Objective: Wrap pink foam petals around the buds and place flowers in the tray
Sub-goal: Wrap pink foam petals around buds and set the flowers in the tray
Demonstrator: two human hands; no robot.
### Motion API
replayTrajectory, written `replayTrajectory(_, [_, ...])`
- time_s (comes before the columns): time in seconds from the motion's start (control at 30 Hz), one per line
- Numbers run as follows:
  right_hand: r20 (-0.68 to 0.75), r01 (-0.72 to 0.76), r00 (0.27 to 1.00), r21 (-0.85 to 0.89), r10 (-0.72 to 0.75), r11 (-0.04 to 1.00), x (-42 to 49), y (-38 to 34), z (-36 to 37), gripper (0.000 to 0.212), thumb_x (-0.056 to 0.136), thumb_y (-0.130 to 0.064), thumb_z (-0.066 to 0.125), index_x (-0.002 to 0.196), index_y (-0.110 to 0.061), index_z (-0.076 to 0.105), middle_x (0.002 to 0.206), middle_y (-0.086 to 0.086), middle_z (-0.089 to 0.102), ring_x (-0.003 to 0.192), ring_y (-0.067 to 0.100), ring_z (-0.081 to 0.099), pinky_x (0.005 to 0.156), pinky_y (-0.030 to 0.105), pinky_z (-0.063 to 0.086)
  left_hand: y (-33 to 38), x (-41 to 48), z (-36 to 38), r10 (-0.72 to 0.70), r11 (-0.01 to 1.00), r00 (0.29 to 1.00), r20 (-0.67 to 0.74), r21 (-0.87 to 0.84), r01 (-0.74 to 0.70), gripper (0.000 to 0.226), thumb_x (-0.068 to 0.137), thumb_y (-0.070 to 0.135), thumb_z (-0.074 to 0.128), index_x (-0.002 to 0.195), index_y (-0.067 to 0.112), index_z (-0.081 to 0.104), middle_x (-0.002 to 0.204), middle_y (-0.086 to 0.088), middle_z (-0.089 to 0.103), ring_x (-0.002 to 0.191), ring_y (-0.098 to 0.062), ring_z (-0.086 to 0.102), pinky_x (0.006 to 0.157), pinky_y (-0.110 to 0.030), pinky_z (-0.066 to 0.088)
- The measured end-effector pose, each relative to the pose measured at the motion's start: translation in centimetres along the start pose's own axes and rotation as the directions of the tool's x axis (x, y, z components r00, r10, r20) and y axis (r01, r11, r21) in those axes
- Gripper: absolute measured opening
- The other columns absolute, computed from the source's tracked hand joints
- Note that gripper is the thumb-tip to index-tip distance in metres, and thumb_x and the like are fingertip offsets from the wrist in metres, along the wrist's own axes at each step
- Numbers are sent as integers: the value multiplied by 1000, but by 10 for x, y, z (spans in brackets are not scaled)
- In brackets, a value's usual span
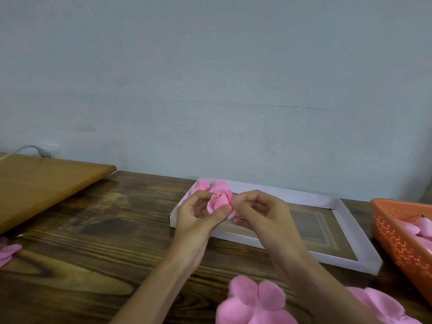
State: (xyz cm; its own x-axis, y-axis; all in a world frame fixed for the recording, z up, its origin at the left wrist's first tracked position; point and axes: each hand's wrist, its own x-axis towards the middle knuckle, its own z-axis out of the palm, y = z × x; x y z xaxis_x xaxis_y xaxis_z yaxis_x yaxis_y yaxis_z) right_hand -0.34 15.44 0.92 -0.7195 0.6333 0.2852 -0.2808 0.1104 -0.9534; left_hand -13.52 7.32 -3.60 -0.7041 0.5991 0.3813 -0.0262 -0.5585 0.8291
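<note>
Above the near left corner of the white tray [292, 195], the half-wrapped pink flower [219, 201] is hanging in the air between both hands, clear of the worktop [105, 218]. Its rolled centre is facing up and tilting toward the person, so its axis is running from the hidden base up to that spiral opening; the outer petals are cupping round it.

The left hand [198, 213] is holding the flower from the left. Its grip is pinching the bloom, with the thumb pressing on the near lower side and the curled fingers lying behind. The right hand [261, 211] is meeting it from the right. Its grip is curling in too, the fingertips nipping the outermost petal at the flower's right edge.

Just beyond the hands, finished flowers [201, 184] are lying in the tray's far left corner. The tray's long side is running from there toward the right.

On the near worktop, flat foam petals [254, 300] are lying spread below the forearms, with another cluster to the right and a few at the far left edge. An orange basket [392, 232] at the right is holding more pink pieces. A light wooden board [46, 181] is lying at the left.
</note>
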Motion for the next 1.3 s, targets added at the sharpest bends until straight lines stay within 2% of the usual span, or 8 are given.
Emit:
replayTrajectory(0.17, [62,55,997,-62,-51,997,2,1,0,17,90,0,75,96,-15,80,94,9,78,94,24,75,87,31,61,2,-2,4,45,999,997,-56,1,-45,34,66,31,91,97,20,81,102,-12,79,93,-22,74,82,-34,61])
replayTrajectory(0.4, [31,166,986,-181,-163,969,2,5,-4,28,80,5,84,100,-13,74,89,8,74,79,16,72,77,25,60,2,-6,8,98,992,995,19,74,-99,30,85,32,86,112,20,81,109,-12,79,102,-26,77,82,-29,61])
replayTrajectory(0.53, [41,186,983,-219,-181,958,3,3,-5,31,82,5,83,100,-19,76,91,5,74,82,18,74,79,26,61,1,-5,10,92,991,996,23,98,-94,30,93,41,75,111,18,81,104,-8,80,102,-22,76,86,-31,61])
replayTrajectory(0.67, [-13,180,982,-207,-187,962,4,3,-5,30,81,6,82,93,-21,76,89,2,73,79,15,73,74,23,59,-2,-3,8,0,999,1000,28,-45,1,22,98,22,63,103,16,83,104,-8,79,100,-19,75,90,-33,60])
replayTrajectory(0.77, [-26,177,982,-198,-186,964,4,3,-6,26,79,1,86,88,-21,76,82,-4,71,73,14,71,72,23,59,-2,-4,8,26,1000,995,93,1,-26,25,102,16,58,113,16,81,118,-11,77,112,-25,73,96,-38,59])
replayTrajectory(1.03, [-30,209,975,-217,-221,954,7,2,-9,28,78,-1,87,94,-17,71,100,0,75,76,24,77,70,25,59,0,-1,4,-43,997,999,25,-58,44,42,87,24,83,122,7,66,101,-25,77,99,-38,77,95,-52,60])
replayTrajectory(1.2, [-34,240,965,-285,-260,928,5,4,-9,26,79,-8,89,88,-22,69,96,-5,75,76,24,74,68,34,62,-3,-5,7,-19,999,998,60,-46,22,12,94,22,74,104,16,72,92,-24,77,100,-42,76,92,-50,61])
replayTrajectory(1.3, [-59,269,950,-338,-305,902,4,7,-7,25,82,-14,87,94,-25,68,103,-9,73,93,14,73,72,37,64,-5,-7,10,-1,999,998,69,-40,4,15,97,25,71,106,14,67,96,-26,77,104,-44,75,96,-52,60])
